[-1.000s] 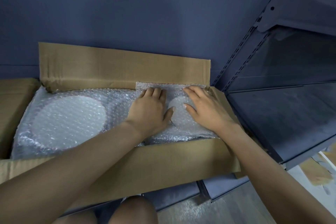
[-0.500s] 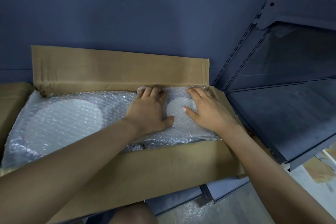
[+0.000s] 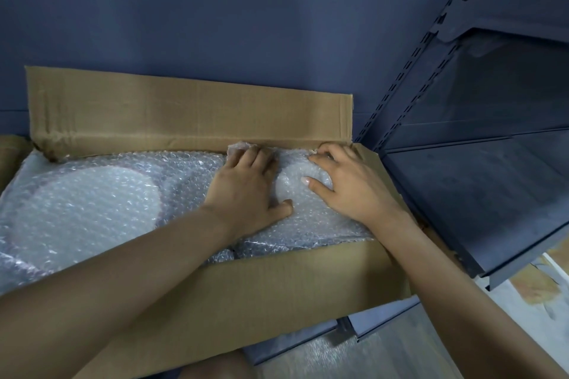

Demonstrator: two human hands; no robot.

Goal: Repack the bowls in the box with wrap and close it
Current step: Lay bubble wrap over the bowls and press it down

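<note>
Wrap (image 3: 92,200) — pressed flat under left hand (image 3: 246,191) and right hand (image 3: 348,191) — covers boxed bowls.

box (image 3: 277,280) open on top, upright rear flap (image 3: 191,108) and shelving (image 3: 480,188) crowd back, right

There are no words or numbers to read here. The long brown cardboard box (image 3: 277,280) is plain, with no label. The dark blue metal shelf (image 3: 480,181) has no sign either.
</note>
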